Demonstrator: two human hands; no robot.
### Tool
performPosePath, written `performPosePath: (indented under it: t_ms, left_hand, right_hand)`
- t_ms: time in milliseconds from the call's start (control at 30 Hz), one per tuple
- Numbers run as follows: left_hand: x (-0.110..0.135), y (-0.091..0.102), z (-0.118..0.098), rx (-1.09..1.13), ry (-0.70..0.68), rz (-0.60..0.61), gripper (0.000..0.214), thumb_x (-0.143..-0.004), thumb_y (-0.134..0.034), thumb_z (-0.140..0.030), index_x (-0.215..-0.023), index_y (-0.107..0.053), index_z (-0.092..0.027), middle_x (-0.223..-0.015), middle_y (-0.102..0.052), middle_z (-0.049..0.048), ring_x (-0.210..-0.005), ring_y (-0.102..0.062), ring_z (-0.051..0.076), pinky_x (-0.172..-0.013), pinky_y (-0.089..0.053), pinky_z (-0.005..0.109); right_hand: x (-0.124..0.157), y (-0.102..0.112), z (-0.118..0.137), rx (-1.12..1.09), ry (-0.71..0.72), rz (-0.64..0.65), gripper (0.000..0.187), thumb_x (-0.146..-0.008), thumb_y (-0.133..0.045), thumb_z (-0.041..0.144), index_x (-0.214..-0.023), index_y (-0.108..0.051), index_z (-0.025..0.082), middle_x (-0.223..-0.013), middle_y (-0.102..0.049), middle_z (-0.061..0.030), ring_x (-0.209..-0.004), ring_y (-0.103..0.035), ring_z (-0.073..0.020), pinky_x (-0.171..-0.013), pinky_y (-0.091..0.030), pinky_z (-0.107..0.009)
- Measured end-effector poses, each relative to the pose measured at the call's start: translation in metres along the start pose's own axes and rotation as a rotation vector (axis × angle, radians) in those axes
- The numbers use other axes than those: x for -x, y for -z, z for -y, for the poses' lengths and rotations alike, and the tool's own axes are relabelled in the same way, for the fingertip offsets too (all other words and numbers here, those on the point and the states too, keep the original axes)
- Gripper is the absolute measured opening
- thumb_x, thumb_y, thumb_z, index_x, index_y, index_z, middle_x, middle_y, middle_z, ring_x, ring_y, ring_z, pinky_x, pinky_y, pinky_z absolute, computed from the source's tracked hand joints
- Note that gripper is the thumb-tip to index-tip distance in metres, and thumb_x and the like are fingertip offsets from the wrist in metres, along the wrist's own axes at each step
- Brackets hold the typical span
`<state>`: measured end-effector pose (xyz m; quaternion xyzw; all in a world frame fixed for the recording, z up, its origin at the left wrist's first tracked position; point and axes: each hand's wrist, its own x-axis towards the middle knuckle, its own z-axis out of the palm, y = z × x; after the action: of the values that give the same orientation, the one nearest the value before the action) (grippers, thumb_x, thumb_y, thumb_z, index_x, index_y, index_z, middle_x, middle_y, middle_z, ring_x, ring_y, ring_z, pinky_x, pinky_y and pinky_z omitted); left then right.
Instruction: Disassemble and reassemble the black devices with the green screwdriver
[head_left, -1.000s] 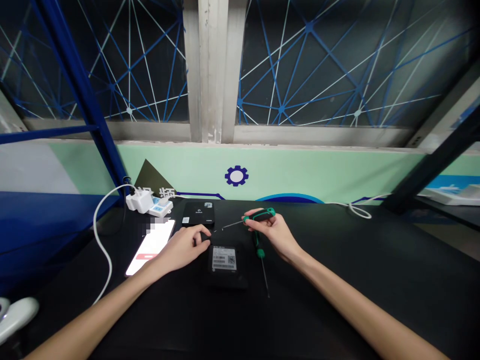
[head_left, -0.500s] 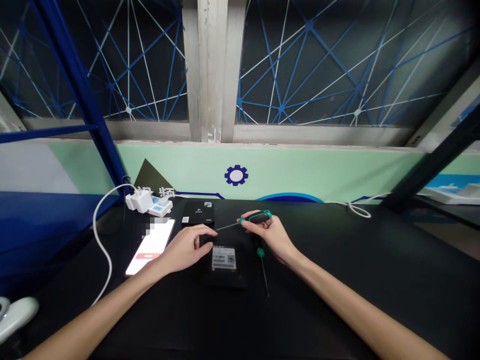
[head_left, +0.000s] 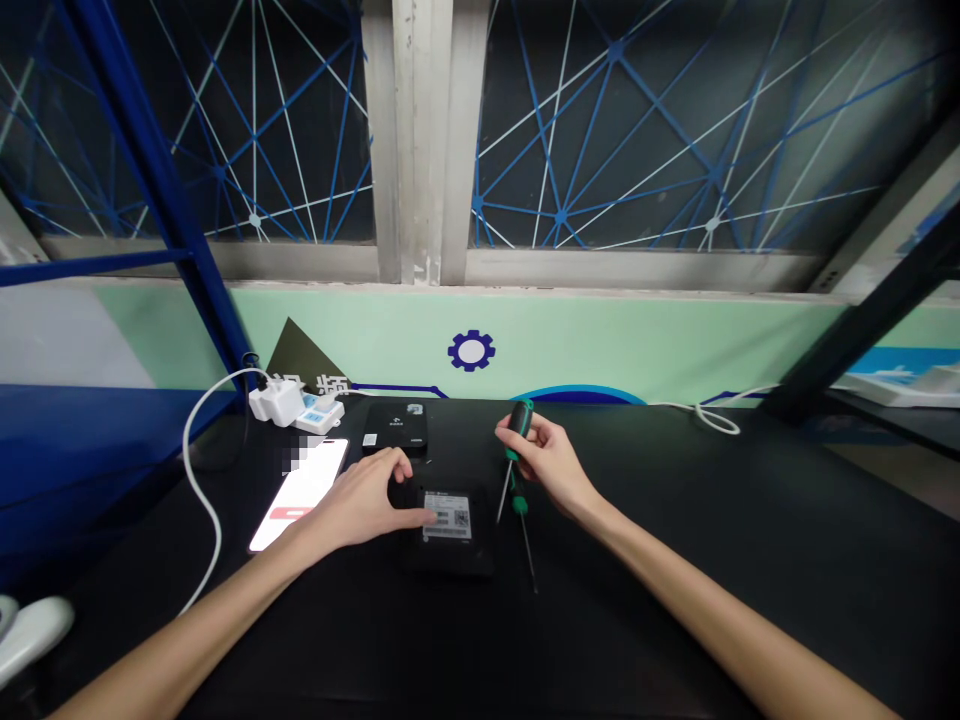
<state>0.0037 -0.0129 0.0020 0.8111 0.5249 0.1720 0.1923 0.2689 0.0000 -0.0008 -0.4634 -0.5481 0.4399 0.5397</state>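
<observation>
The fingers of the right hand (head_left: 551, 452) grip a green-and-black screwdriver (head_left: 520, 425), its shaft slanting down near a black electronics box (head_left: 450, 560) on the table (head_left: 525, 660); the left hand (head_left: 364, 500) has its fingers parted, thumb over the label (head_left: 450, 525). The box should be light and stiff (smooth plastic, perhaps slippery), best steadied by its sides, the screwdriver by its handle.

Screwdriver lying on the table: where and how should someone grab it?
The lying screwdriver is probably best gripped by its thicker handle, from above and the right: it lies with its thin shaft toward the near side, and the labelled black box sits to its left. The right hand, holding another screwdriver, partly hides that handle.
</observation>
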Motion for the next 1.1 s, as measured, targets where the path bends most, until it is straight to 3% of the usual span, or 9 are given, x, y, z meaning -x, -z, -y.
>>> performPosePath:
  t_ms: [67,200,367,633,733,867,1100]
  left_hand:
    - [0.0,0.003,0.001,-0.007,0.019,0.045,0.056,-0.064,-0.075,-0.068,-0.094,-0.059,-0.023,-0.095,-0.065,0.0023,-0.083,-0.061,0.024,-0.063,-0.039,0.028]
    - [-0.001,0.006,0.005,0.048,0.023,0.095,0.06,-0.063,-0.076,-0.069,-0.099,-0.064,-0.023,-0.091,-0.067,0.0019,-0.078,-0.062,0.022,-0.059,-0.038,0.027]
    - [-0.006,0.007,0.009,0.142,-0.061,0.141,0.051,-0.071,-0.076,-0.057,-0.108,-0.073,-0.022,-0.102,-0.07,0.0033,-0.069,-0.06,0.017,-0.061,-0.042,0.026]
    - [-0.005,0.01,0.004,0.116,-0.148,0.118,0.025,-0.082,-0.072,-0.044,-0.1,-0.08,-0.029,-0.094,-0.07,0.0009,-0.069,-0.057,0.016,-0.061,-0.04,0.025]
    - [-0.005,0.01,0.005,0.087,-0.187,0.1,0.022,-0.087,-0.068,-0.042,-0.101,-0.08,-0.03,-0.096,-0.071,0.0016,-0.075,-0.06,0.018,-0.063,-0.041,0.026]
    - [-0.007,0.003,0.007,0.061,-0.284,0.033,0.02,-0.092,-0.065,-0.037,-0.106,-0.078,-0.031,-0.101,-0.07,0.0019,-0.096,-0.062,0.022,-0.08,-0.045,0.03]
    - [-0.008,-0.012,0.006,-0.025,-0.279,-0.093,0.019,-0.095,-0.062,-0.039,-0.103,-0.077,-0.029,-0.099,-0.071,0.0018,-0.097,-0.063,0.022,-0.08,-0.046,0.031]
  right_hand:
    - [0.001,0.0,0.001,0.063,0.023,0.001,0.048,-0.072,-0.078,0.051,-0.102,-0.063,0.017,-0.052,-0.039,0.0098,-0.043,-0.029,-0.007,-0.041,-0.021,-0.023]
    - [0.003,0.001,-0.001,0.231,0.11,-0.011,0.063,-0.075,-0.076,0.049,-0.125,-0.053,0.018,-0.051,-0.038,0.012,-0.045,-0.03,-0.0092,-0.045,-0.024,-0.024]
    - [0.004,0.001,-0.008,0.488,0.183,0.021,0.045,-0.082,-0.068,0.048,-0.116,-0.054,0.022,-0.051,-0.047,0.0099,-0.046,-0.043,-0.0132,-0.048,-0.03,-0.025]
    - [0.007,-0.008,-0.014,0.885,0.225,-0.015,0.032,-0.085,-0.064,0.043,-0.111,-0.062,0.024,-0.06,-0.059,0.0044,-0.06,-0.06,-0.0196,-0.06,-0.039,-0.029]
    - [0.006,-0.01,-0.017,0.954,0.286,-0.034,0.028,-0.086,-0.064,0.041,-0.106,-0.065,0.022,-0.068,-0.061,0.0007,-0.071,-0.06,-0.0217,-0.066,-0.04,-0.031]
    - [0.005,-0.011,-0.019,1.06,0.341,-0.032,0.024,-0.085,-0.065,0.039,-0.1,-0.067,0.02,-0.072,-0.063,-0.0027,-0.076,-0.056,-0.0238,-0.073,-0.036,-0.035]
    - [0.006,-0.015,-0.024,1.182,0.379,-0.053,0.021,-0.088,-0.064,0.041,-0.089,-0.073,0.022,-0.085,-0.066,-0.0077,-0.088,-0.055,-0.0275,-0.078,-0.034,-0.039]
